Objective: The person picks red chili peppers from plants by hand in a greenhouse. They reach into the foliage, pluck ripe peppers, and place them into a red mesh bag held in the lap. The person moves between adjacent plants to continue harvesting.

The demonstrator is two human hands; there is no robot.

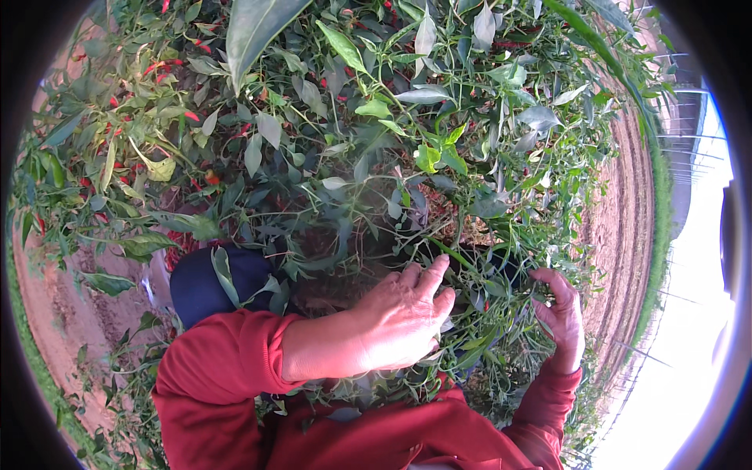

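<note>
My left hand point(405, 317) reaches over the pepper plants point(352, 205), its back turned up. The index finger points out beside a slender green chili pepper point(452, 254), and the palm and lower fingers are hidden. To its right, my right hand point(561, 305) is at the edge of the foliage, thumb and forefinger curved apart around thin leafy stems. A small red chili point(486, 305) shows among the leaves between the hands. More red chilies point(163, 66) hang at the upper left.
My knee in dark blue cloth point(223, 282) is at the left. Beside it, a pale container point(155, 276) has red chilies point(181, 249) in it, partly covered by leaves. Bare furrowed soil point(628, 235) runs along the right, with a green strip point(661, 235) beyond.
</note>
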